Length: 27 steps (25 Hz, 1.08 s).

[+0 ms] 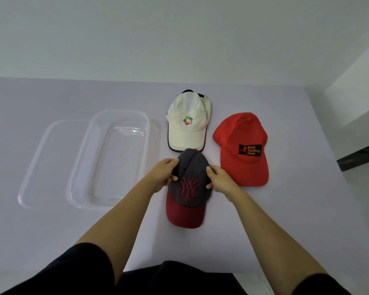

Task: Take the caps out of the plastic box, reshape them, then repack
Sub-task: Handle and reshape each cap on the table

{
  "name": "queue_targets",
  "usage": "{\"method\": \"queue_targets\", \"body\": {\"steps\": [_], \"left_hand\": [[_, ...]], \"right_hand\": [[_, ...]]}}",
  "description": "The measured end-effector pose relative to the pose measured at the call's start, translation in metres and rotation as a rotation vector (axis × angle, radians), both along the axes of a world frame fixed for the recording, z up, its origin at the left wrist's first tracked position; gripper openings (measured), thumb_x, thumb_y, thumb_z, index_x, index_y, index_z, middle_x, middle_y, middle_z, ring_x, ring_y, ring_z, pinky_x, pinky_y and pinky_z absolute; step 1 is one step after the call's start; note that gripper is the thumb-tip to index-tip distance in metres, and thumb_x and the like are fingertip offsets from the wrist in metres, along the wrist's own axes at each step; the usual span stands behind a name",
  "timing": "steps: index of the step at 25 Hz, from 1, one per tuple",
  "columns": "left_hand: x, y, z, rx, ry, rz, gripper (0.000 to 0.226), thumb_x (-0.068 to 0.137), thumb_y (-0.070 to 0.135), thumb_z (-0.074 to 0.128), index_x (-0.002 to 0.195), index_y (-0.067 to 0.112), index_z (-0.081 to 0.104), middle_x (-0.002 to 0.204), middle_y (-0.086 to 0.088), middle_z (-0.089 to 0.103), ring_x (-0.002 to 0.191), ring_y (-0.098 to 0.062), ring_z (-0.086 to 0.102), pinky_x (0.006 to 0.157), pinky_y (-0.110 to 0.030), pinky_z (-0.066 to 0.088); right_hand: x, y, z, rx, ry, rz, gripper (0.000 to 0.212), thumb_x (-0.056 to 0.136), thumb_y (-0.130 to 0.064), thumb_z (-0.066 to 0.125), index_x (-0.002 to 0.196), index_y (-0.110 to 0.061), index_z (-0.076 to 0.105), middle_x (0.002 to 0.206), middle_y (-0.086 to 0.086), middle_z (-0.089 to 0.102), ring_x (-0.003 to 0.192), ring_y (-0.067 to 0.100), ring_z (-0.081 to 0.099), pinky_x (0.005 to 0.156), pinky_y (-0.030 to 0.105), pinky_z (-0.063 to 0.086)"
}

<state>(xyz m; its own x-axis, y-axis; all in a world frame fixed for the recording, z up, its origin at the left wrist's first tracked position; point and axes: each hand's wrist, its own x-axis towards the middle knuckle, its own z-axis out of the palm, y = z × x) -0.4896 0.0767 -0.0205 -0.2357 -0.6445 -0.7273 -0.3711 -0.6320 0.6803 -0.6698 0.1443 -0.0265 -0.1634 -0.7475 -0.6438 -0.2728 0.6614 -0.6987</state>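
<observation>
Three caps are out on the tabletop (285, 209); the plastic box (115, 158) sits empty. We grip the grey cap (191, 184) with our left hand (163, 174) and right hand (221, 180), reshaping; repacking remains.

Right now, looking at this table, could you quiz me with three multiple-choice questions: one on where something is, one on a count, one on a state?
1. Where does the clear plastic box sit relative to the caps?
A. To their left
B. To their right
C. On top of them

2. How many caps are on the table?
A. Two
B. Three
C. Four

3. What is inside the box?
A. One cap
B. All the caps
C. Nothing

Answers:
1. A, the box lies left of the white cap, red cap and grey cap.
2. B, those three are the only caps showing.
3. C, the table shows through its bare bottom, while the left hand and right hand hold the grey cap outside it.
</observation>
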Motion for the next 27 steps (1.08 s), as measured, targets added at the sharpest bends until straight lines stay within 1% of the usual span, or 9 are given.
{"method": "queue_targets", "body": {"steps": [5,9,12,14,17,19,21,24,27], "left_hand": [[0.013,-0.004,0.0,-0.065,0.001,-0.039,0.029,0.098,0.034,0.045,0.08,0.011,0.047,0.065,-0.001,0.039,0.038,-0.003,0.042,0.037,-0.013,0.03],[0.021,-0.01,0.007,-0.09,-0.11,-0.151,0.03,0.097,0.035,0.044,0.088,0.008,0.05,0.071,-0.007,0.047,0.04,-0.006,0.048,0.039,-0.013,0.035],[0.008,-0.007,0.016,-0.026,0.054,-0.065,0.026,0.098,0.029,0.046,0.109,0.007,0.053,0.085,-0.007,0.055,0.043,-0.007,0.058,0.039,-0.013,0.036],[0.006,-0.004,0.015,-0.043,0.11,-0.02,0.027,0.097,0.026,0.049,0.111,0.004,0.055,0.074,-0.006,0.054,0.039,-0.005,0.053,0.037,-0.013,0.036],[0.013,-0.006,0.009,-0.174,-0.04,-0.093,0.032,0.096,0.032,0.05,0.077,0.006,0.054,0.045,-0.002,0.044,0.033,-0.008,0.04,0.039,-0.018,0.031],[0.013,-0.009,0.007,-0.253,-0.141,-0.109,0.04,0.095,0.036,0.051,0.063,0.011,0.044,0.041,-0.002,0.043,0.034,-0.011,0.039,0.04,-0.019,0.032],[0.011,-0.01,0.006,-0.338,-0.247,-0.119,0.038,0.095,0.037,0.049,0.065,0.013,0.046,0.047,-0.006,0.049,0.037,-0.013,0.045,0.044,-0.021,0.037],[0.008,-0.007,0.001,-0.378,-0.338,-0.119,0.029,0.095,0.037,0.046,0.086,0.011,0.056,0.054,-0.01,0.057,0.046,-0.016,0.054,0.056,-0.028,0.048],[0.007,-0.006,-0.004,-0.399,-0.414,-0.15,0.034,0.097,0.034,0.043,0.095,0.004,0.059,0.051,-0.009,0.057,0.058,-0.024,0.064,0.072,-0.036,0.054]], "right_hand": [[-0.006,0.001,-0.007,-0.03,-0.116,-0.114,0.022,0.096,-0.034,0.046,0.092,-0.014,0.055,0.066,-0.005,0.043,0.055,0.008,0.04,0.053,0.022,0.035],[-0.014,-0.001,-0.006,-0.082,-0.032,-0.048,0.03,0.094,-0.037,0.049,0.095,-0.007,0.055,0.065,-0.002,0.044,0.055,0.011,0.041,0.052,0.024,0.035],[-0.006,-0.003,-0.003,-0.142,-0.094,-0.072,0.021,0.096,-0.032,0.047,0.085,-0.015,0.054,0.066,-0.004,0.044,0.055,0.009,0.043,0.053,0.023,0.036],[-0.004,-0.004,-0.003,-0.18,-0.131,-0.09,0.019,0.097,-0.028,0.046,0.084,-0.016,0.055,0.062,-0.004,0.042,0.052,0.008,0.041,0.051,0.023,0.034],[-0.009,-0.004,-0.006,-0.178,-0.077,-0.057,0.029,0.096,-0.034,0.047,0.075,-0.014,0.053,0.054,-0.004,0.038,0.048,0.011,0.036,0.051,0.026,0.032],[-0.01,-0.005,-0.008,-0.152,-0.03,-0.016,0.037,0.095,-0.039,0.047,0.066,-0.016,0.047,0.051,-0.004,0.038,0.048,0.012,0.036,0.053,0.028,0.032],[-0.01,-0.007,-0.011,-0.154,-0.003,-0.016,0.033,0.093,-0.04,0.048,0.074,-0.014,0.052,0.056,-0.003,0.045,0.052,0.012,0.042,0.057,0.03,0.037],[-0.009,-0.011,-0.018,-0.128,-0.01,-0.064,0.029,0.091,-0.04,0.051,0.104,-0.014,0.055,0.095,0.006,0.062,0.083,0.019,0.06,0.08,0.037,0.051],[-0.003,-0.01,-0.025,-0.134,0.094,-0.025,0.032,0.094,-0.033,0.049,0.114,-0.01,0.059,0.117,0.011,0.063,0.104,0.025,0.06,0.094,0.043,0.048]]}}
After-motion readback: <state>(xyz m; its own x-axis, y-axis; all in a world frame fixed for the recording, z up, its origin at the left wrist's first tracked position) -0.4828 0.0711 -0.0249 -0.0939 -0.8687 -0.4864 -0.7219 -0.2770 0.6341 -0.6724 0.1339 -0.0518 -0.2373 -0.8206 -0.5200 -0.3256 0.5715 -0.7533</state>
